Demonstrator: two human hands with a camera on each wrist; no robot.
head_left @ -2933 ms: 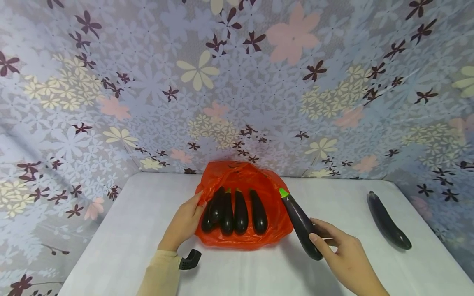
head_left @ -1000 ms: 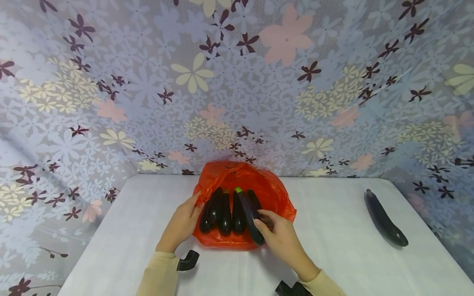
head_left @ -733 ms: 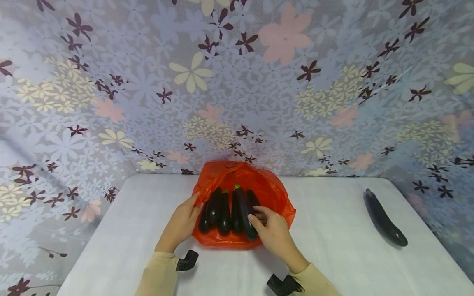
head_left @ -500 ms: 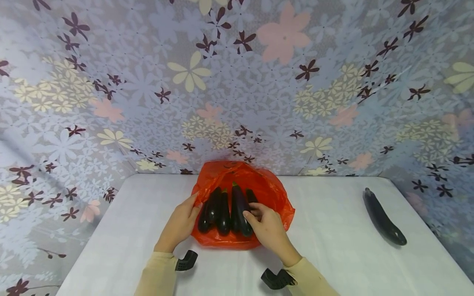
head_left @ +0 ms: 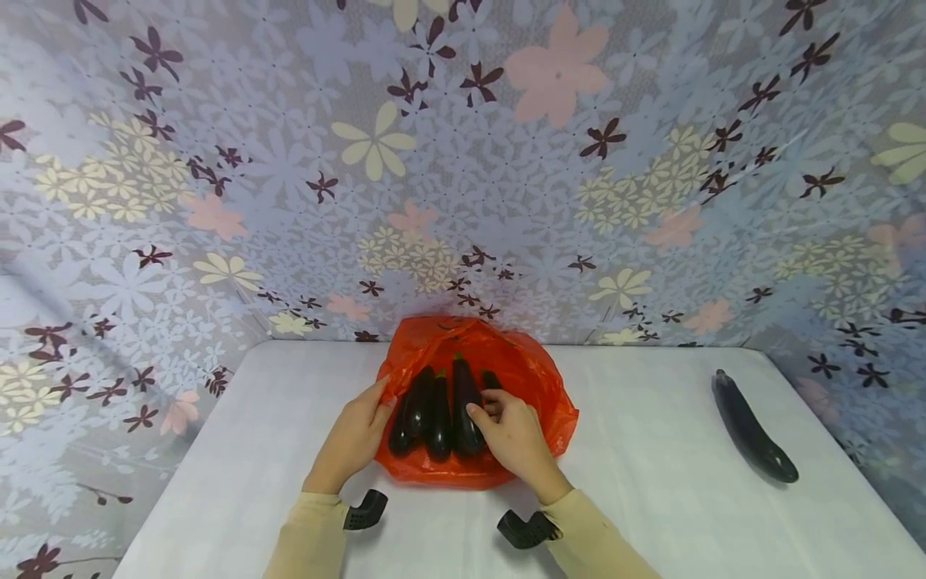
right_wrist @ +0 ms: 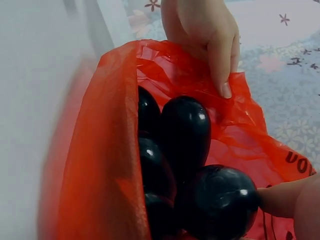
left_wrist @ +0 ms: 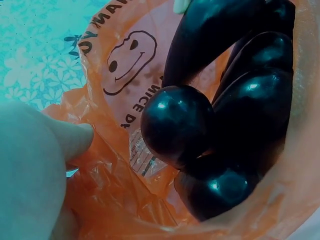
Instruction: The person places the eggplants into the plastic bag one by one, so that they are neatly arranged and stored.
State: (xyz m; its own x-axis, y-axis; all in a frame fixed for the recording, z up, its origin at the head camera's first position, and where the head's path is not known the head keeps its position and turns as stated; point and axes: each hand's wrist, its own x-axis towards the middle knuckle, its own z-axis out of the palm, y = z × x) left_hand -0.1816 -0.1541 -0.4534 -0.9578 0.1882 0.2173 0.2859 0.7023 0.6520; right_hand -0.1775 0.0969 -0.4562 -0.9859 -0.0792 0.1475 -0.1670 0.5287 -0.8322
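A red plastic bag (head_left: 553,394) lies open on the table, with several dark eggplants (head_left: 438,422) side by side in it. My left hand (head_left: 354,434) grips the bag's left rim between thumb and fingers; the left wrist view shows the thumb pressed on the crumpled plastic (left_wrist: 115,175). Inside the bag my right hand (head_left: 517,434) holds one eggplant (head_left: 465,402) near its thick end, its stem pointing away from me. In the right wrist view the right thumb (right_wrist: 282,199) touches the rounded end of that eggplant (right_wrist: 220,202). The other right fingers are mostly hidden there.
A single eggplant (head_left: 752,430) lies on the white table (head_left: 651,450) at the right. Flower-patterned cloth (head_left: 463,161) hangs behind the table and at both sides. Black curved pieces (head_left: 366,509) sit at both wrists.
My right hand has brought its eggplant from right of the bag into it, then shifted it left and slightly away among the others. The left hand has stayed on the rim.
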